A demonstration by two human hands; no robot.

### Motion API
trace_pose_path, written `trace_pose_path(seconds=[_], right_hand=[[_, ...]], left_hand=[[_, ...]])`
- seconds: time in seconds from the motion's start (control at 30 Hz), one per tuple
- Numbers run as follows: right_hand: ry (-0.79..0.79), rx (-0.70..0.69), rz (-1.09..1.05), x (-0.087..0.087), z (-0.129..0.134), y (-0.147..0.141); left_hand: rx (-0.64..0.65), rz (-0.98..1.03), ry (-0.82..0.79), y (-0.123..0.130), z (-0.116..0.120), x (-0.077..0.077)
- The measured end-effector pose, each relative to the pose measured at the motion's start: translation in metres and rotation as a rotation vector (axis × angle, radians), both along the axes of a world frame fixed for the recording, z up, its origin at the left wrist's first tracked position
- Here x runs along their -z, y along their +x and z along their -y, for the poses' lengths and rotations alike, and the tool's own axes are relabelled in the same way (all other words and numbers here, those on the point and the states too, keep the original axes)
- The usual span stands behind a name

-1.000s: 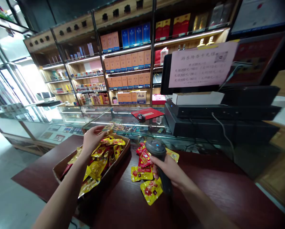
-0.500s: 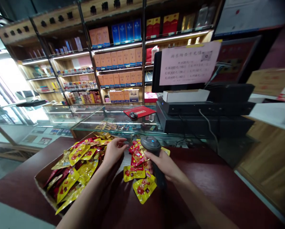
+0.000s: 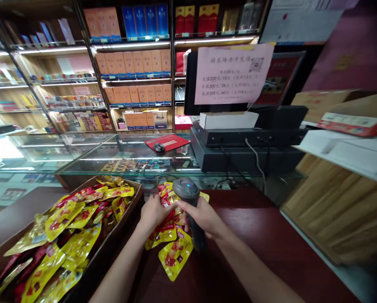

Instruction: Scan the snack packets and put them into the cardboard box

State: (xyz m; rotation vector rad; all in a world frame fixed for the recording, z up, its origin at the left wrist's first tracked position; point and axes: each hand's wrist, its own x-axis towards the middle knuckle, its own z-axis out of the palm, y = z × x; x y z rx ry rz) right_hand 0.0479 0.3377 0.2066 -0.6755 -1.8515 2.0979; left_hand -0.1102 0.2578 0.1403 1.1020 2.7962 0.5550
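Observation:
My right hand (image 3: 205, 216) is wrapped round the grip of a dark grey barcode scanner (image 3: 185, 189), which stands upright with a blue light on its head. Left of it, my left hand (image 3: 153, 212) closes over the red packets in a small pile of snack packets (image 3: 167, 235), its thumb reaching toward the scanner. Part of the pile is hidden behind both hands. A yellow snack packet (image 3: 175, 254) lies flat at the pile's near side. To my left is an open cardboard box (image 3: 132, 212) heaped with yellow, red and gold packets.
The dark red table (image 3: 254, 244) meets a glass display counter (image 3: 90, 165). On the counter are a mouse (image 3: 159, 147), a red mat (image 3: 172, 143) and a monitor with a pink sign (image 3: 234, 75) above black equipment (image 3: 248, 158). Cables trail behind the pile. Stocked shelves line the wall.
My left hand has moved from beside the pile onto the packets, its fingers closing. The right hand keeps hold of the scanner. The view has shifted right and closer.

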Motion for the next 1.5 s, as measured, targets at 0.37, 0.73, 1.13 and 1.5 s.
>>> trace_pose_path(seconds=[0.37, 0.73, 1.13, 1.5], right_hand=[[-0.042, 0.041, 0.065, 0.01, 0.0, -0.007], [-0.051, -0.017, 0.032, 0.014, 0.004, -0.008], [-0.066, -0.022, 0.007, 0.016, 0.008, -0.009], [-0.048, -0.028, 0.029, 0.013, 0.008, -0.008]], left_hand=[[0.262, 0.579, 0.396, -0.045, 0.009, -0.009], [0.153, 0.906, 0.697, -0.047, 0.012, -0.023], [0.189, 1.088, 0.67, -0.03, 0.002, -0.027], [0.248, 1.044, 0.622, -0.028, 0.002, -0.027]])
